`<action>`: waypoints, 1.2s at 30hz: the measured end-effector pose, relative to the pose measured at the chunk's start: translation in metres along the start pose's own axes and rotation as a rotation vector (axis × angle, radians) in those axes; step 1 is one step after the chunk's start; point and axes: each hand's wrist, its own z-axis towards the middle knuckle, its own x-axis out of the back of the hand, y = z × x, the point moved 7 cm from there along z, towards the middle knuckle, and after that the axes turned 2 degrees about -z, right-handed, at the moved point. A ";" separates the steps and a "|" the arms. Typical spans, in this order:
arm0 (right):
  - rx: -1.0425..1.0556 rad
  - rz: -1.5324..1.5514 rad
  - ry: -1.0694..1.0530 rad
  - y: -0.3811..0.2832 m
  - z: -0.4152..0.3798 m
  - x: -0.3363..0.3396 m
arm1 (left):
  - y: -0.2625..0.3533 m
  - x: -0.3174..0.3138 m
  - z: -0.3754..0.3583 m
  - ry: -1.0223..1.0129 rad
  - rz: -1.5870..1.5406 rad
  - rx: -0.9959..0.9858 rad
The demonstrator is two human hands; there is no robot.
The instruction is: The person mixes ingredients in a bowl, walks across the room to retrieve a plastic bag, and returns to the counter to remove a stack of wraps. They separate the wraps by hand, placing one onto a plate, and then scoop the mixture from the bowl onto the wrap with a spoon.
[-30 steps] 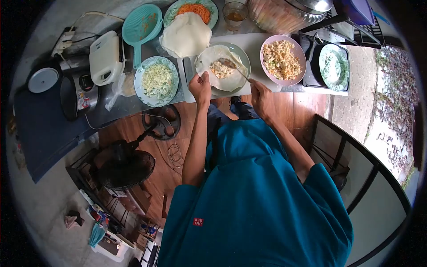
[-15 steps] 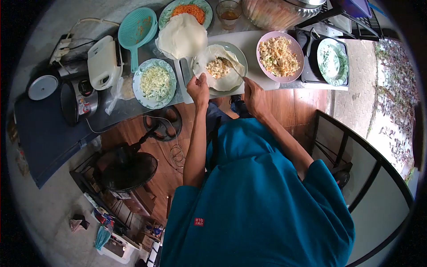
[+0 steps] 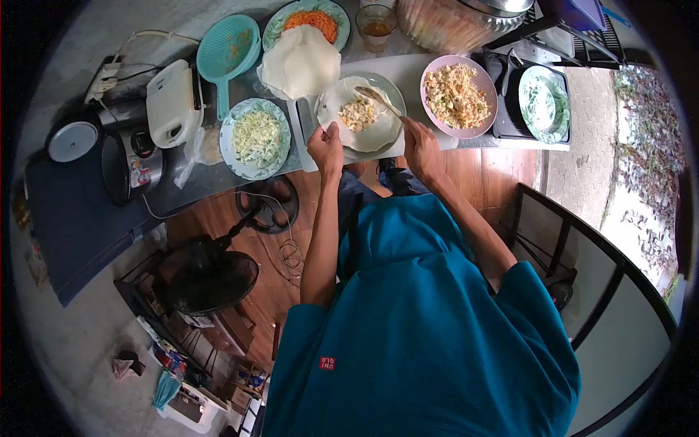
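Observation:
A round wrapper sheet (image 3: 337, 97) lies on a green plate (image 3: 394, 91), with a mound of filling (image 3: 357, 114) on it. My left hand (image 3: 325, 148) is closed at the near left edge of the plate and sheet, thumb and fingers pinched. In my right hand (image 3: 420, 148) is a spoon (image 3: 378, 97), its bowl over the sheet just beyond the filling. A pink bowl of mixed filling (image 3: 457, 93) stands to the right. More pale wrapper sheets (image 3: 299, 67) are stacked at the upper left of the plate, partly over a plate of shredded carrot (image 3: 313, 24).
Shredded cabbage (image 3: 255, 138) fills a plate at the left, beside a green strainer (image 3: 227, 48) and a white appliance (image 3: 173, 104). A glass (image 3: 376, 28) stands behind. At the right, a green bowl (image 3: 544, 104) sits on a black tray. A fan (image 3: 211, 280) stands below the counter.
The spoon has moved from the right side of the filling to beyond it, its bowl higher in view. My right hand has shifted slightly. My left hand has stayed at the sheet's edge.

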 end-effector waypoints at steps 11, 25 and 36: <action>0.114 -0.064 -0.132 0.001 0.010 -0.001 | 0.012 -0.001 0.000 0.055 0.065 -0.098; 0.130 -0.072 -0.241 0.004 0.010 0.003 | 0.011 0.001 -0.001 0.063 0.002 -0.132; -0.041 0.057 -0.213 -0.003 -0.003 0.023 | 0.022 -0.004 -0.007 0.008 -0.087 -0.148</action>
